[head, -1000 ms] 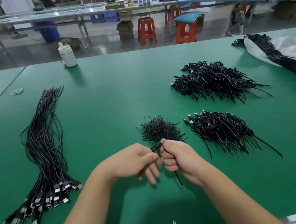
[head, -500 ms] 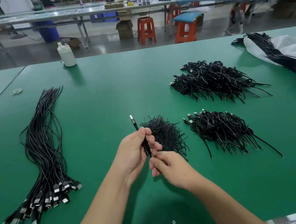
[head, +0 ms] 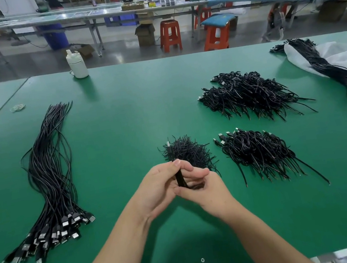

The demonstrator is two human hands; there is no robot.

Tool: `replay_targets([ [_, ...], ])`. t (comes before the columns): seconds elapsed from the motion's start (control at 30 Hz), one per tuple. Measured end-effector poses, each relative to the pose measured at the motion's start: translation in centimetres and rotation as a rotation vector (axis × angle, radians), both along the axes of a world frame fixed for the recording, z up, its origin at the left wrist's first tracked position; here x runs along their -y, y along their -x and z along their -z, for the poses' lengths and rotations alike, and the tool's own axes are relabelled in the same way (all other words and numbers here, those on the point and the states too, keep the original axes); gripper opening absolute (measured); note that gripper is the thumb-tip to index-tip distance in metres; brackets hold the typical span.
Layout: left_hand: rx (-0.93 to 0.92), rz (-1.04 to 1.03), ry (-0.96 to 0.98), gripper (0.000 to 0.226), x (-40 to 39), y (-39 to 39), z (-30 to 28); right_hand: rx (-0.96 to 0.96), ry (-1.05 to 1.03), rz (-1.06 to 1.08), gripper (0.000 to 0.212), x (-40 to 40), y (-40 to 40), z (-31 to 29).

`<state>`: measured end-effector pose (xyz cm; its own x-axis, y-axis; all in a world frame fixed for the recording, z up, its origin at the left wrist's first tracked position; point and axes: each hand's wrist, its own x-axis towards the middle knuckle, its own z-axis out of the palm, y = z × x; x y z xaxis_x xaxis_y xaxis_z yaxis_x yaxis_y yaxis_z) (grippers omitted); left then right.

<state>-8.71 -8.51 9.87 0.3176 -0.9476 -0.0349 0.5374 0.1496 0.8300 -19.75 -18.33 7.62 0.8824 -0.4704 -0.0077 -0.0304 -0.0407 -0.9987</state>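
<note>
Head view, lower centre: left hand (head: 158, 185) is gripping the folded black USB cable (head: 179, 177) upright over the green desk (head: 121, 121), while right hand (head: 205, 187), newly closed in, is clasping its lower end, seemingly binding it.

The scene was lit brightly and evenly from overhead, so only soft shadows were cast on the table (head: 122, 127) beneath the left hand (head: 158, 185), the right hand (head: 201, 185) and the bottle (head: 77, 64). Glare was reflected off the floor (head: 122, 53) behind. Straight edges were bowed by wide-angle distortion, and the far benches were rendered slightly soft.
</note>
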Motion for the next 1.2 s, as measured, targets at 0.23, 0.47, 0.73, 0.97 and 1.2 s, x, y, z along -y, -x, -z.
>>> replay_targets([
  [0.23,0.301,0.071,-0.223,0.029,-1.0,-0.7,-0.1,-0.085,0.071,0.06,0.02,0.0,0.9,1.0],
  [0.47,1.341,-0.305,-0.713,0.038,-0.1,1.2,0.4,-0.339,0.816,0.044,0.013,0.4,1.6,1.7],
  [0.73,1.267,-0.186,-0.603,0.019,0.7,1.0,0.7,-0.417,0.879,-0.042,0.017,-0.2,2.3,1.7],
  [0.97,1.32,-0.164,-0.647,0.02,2.7,0.2,1.3,-0.304,0.335,-0.043,0.034,0.5,1.8,2.4],
  [1.2,1.068,-0.085,-0.615,0.011,5.9,1.6,2.7,-0.423,0.441,0.219,0.026,3.5,2.8,5.4],
])
